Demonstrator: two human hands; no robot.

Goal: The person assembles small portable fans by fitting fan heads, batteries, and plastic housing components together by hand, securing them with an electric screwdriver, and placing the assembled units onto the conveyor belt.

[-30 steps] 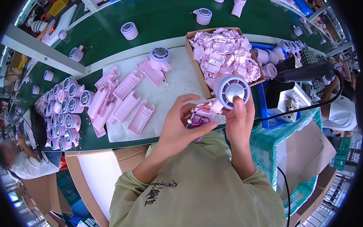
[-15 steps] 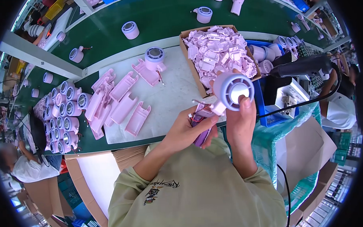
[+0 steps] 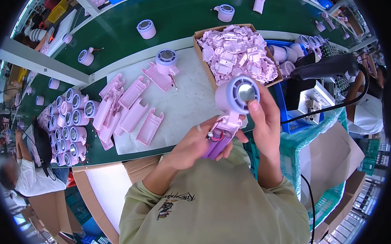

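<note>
A pink handheld fan (image 3: 237, 94) is held up in front of my chest, its round head tilted and a shiny disc at its centre. The fingers of my right hand (image 3: 266, 124) grip the head, the thumb against its face. Below, my left hand (image 3: 190, 146) is wrapped round the handle, where a purple battery (image 3: 218, 145) and red wires show in the uncovered shell. On the white mat (image 3: 184, 109) lie several pink handle shells (image 3: 133, 117). Another fan head (image 3: 166, 62) with wires rests on a shell there.
Several fan heads (image 3: 68, 126) are stacked at the left. A cardboard box (image 3: 209, 74) of small pink parts stands ahead. To the right are a blue bin (image 3: 292, 126), a black power screwdriver (image 3: 323, 69) and its cable. Beyond the mat runs a green conveyor (image 3: 179, 19) carrying fan heads.
The fan head has moved left and down onto the handle's end, and the handle has turned so its battery faces up. My right hand has shifted with the head.
</note>
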